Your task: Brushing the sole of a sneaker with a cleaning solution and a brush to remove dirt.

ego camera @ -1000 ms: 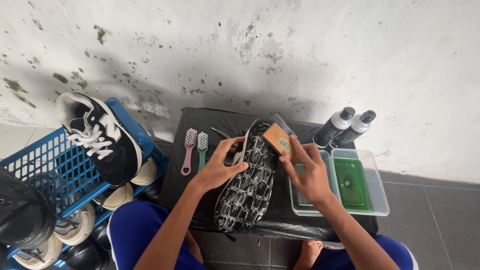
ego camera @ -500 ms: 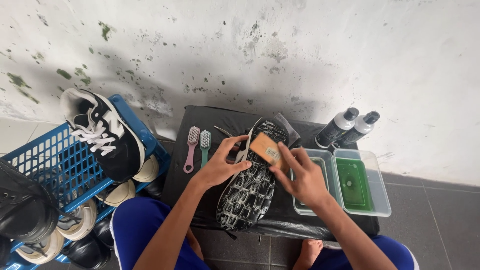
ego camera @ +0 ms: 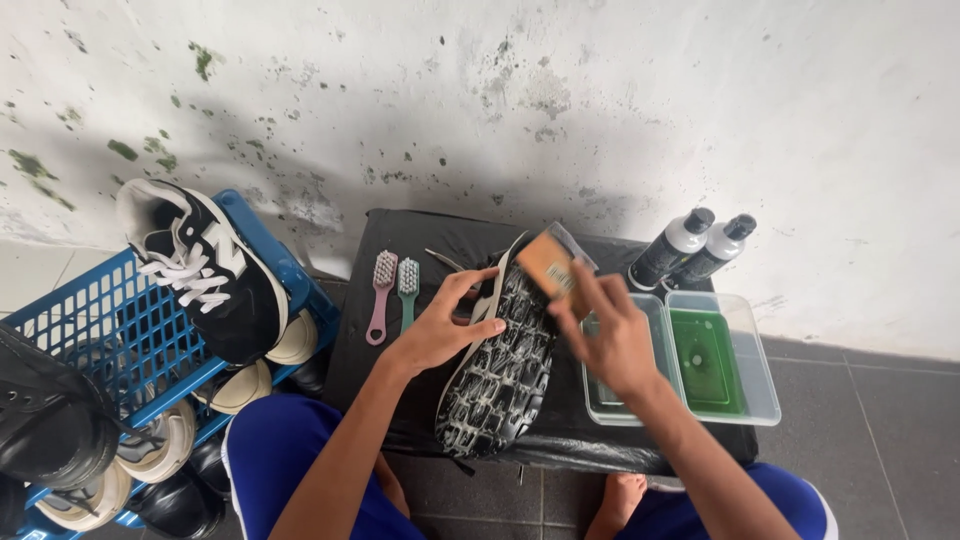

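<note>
Our right hand [ego camera: 610,335] is blurred and hides part of the brush [ego camera: 548,265] it grips. Our left hand [ego camera: 447,322] clasps the shoe [ego camera: 497,375] – sole up.

Shoe [ego camera: 497,375] on mat [ego camera: 400,240] — crate [ego camera: 90,330] left, tubs [ego camera: 720,400] right.

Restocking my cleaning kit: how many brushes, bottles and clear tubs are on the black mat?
Brushes: 3, pink, green, wooden one in the right hand
Bottles: 2
Clear tubs: 2
Total: 7
</note>
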